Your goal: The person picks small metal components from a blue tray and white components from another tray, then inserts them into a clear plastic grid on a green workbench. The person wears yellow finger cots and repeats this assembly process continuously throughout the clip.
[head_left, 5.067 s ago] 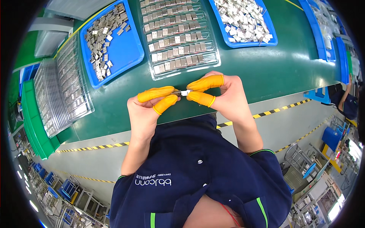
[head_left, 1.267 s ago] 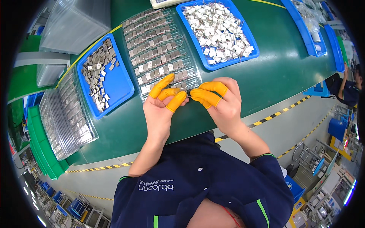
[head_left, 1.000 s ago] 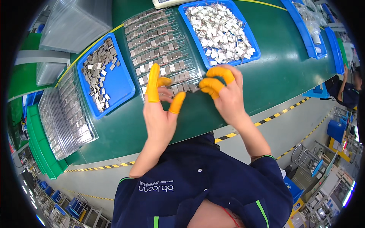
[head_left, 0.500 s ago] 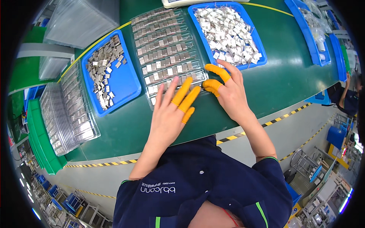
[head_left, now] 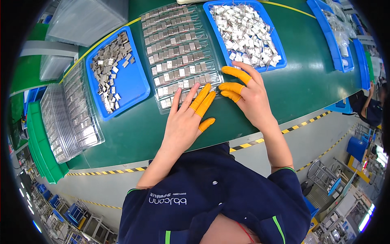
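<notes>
A clear plastic tray [head_left: 177, 53] stretches away from me on the green table, with rows of small metal connector pieces in its slots. My left hand [head_left: 183, 124] lies with fingers outstretched over the nearest row, fingertips on or just above it. At the tray's near right corner, my right hand [head_left: 252, 97] has its thumb and index finger drawn together; whatever they may hold is hidden. Yellow finger cots cover some fingers of both hands. To the left, a blue tray [head_left: 136, 95] contains loose metal connectors [head_left: 111, 61]. Another blue tray [head_left: 280, 53] on the right is heaped with white connectors with wire leads [head_left: 243, 32].
Stacked clear trays [head_left: 75, 118] stand at the left beside a green bin [head_left: 42, 142]. Tall clear plastic stacks [head_left: 85, 22] rise at the far left. Blue bins [head_left: 335, 53] with plastic bags lie far right. A co-worker [head_left: 371, 103] is beyond the table's right end.
My left thumb has spread farther from its fingers, which now lie over the nearest row. My right index finger and thumb have shifted slightly at the tray's corner. The view has moved a little.
</notes>
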{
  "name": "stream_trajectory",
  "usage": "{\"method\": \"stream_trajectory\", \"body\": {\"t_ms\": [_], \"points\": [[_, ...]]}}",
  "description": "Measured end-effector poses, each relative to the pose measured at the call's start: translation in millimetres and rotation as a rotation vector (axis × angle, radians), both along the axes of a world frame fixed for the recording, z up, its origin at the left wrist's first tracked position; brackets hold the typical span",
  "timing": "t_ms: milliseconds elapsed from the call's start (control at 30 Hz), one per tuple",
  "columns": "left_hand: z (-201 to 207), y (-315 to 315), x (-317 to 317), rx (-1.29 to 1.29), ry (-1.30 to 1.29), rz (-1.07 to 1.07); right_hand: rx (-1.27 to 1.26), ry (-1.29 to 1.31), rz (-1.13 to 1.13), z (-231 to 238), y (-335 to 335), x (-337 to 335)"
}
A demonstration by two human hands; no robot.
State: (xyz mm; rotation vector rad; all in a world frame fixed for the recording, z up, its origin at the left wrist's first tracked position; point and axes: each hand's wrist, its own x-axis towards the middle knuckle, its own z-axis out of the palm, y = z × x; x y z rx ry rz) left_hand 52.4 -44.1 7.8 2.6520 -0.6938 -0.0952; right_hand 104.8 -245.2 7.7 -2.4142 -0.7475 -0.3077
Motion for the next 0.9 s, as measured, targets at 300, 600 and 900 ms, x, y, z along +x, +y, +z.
{"method": "stream_trajectory", "body": {"t_ms": [300, 600, 900], "points": [[-2.5, -0.8, -0.4, 0.022, -0.019, 0.006, -0.094, -0.009, -0.019, -4.8, 1.8, -14.6], [0.4, 17.1, -16.7, -0.166, -0.135, 0.302, 0.042, 0.021, -0.119, -2.3, 4.9, -28.0], [-6.0, 61.7, -29.8, -0.23, -0.344, 0.516, 0.136, 0.157, -0.28, -20.9, 27.5, -53.1]]}}
